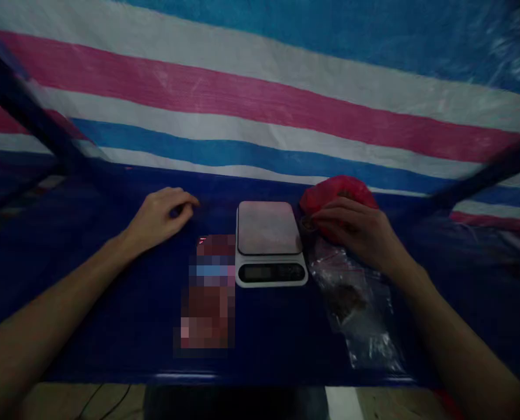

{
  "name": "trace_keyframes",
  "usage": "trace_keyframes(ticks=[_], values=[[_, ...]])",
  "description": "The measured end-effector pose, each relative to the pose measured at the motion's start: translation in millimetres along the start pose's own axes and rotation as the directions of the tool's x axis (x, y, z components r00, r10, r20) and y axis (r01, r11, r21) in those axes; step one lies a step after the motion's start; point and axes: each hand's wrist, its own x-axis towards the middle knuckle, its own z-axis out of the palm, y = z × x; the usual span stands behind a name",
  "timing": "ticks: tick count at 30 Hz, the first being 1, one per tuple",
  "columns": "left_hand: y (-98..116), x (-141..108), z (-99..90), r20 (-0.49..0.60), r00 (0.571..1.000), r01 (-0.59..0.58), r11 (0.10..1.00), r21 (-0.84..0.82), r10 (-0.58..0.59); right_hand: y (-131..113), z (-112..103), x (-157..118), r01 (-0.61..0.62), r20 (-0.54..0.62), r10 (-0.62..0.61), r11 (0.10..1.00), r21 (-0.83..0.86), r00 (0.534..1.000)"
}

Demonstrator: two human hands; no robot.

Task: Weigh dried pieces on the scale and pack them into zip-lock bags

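My left hand (161, 216) rests on the blue tabletop, loosely curled and holding nothing, with a gap between thumb and index finger. A white digital kitchen scale (269, 230) stands between my hands, and nothing shows on its plate. At its right edge, my right hand (360, 227) has its fingertips closed at the rim of a small round cup (308, 224) with something brownish in it. A red plastic bag (341, 189) lies right behind those fingers, partly hidden by them. Clear zip bags (365, 280) lie below my right hand; one has dark brown contents (346, 300).
A pixelated flat reddish object (210, 297) lies left of the scale. The blue table (277, 344) ends at a near edge. Behind it hangs a striped plastic sheet (260, 99). Dark frame bars (28, 111) slant at both sides. A dark rounded seat (234, 402) shows below.
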Motion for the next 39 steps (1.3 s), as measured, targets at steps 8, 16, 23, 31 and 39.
trace_keyframes(ticks=[8,16,23,31,39], values=[[-0.2,3.2,-4.4,0.018,0.998,0.059,0.998,-0.019,-0.059,7.3,3.6,-7.9,-0.038,0.225,0.064,0.992,-0.117,0.972],[-2.6,2.1,-2.0,-0.029,0.998,0.052,0.997,-0.063,-0.054,7.0,8.2,-8.9,0.024,0.283,0.021,0.987,-0.157,0.959],[-0.4,2.3,-0.5,-0.058,0.996,0.058,0.988,-0.146,-0.067,8.6,9.2,-8.9,0.026,0.256,0.020,0.984,-0.175,0.966],[-1.3,1.1,6.2,-0.058,0.994,0.081,0.974,-0.212,-0.096,14.2,17.3,-7.7,-0.004,0.104,0.020,0.988,-0.157,0.994],[1.9,3.0,6.3,-0.083,0.987,0.113,0.967,-0.231,-0.135,11.3,24.7,-4.4,0.005,0.041,0.002,0.985,-0.174,0.999]])
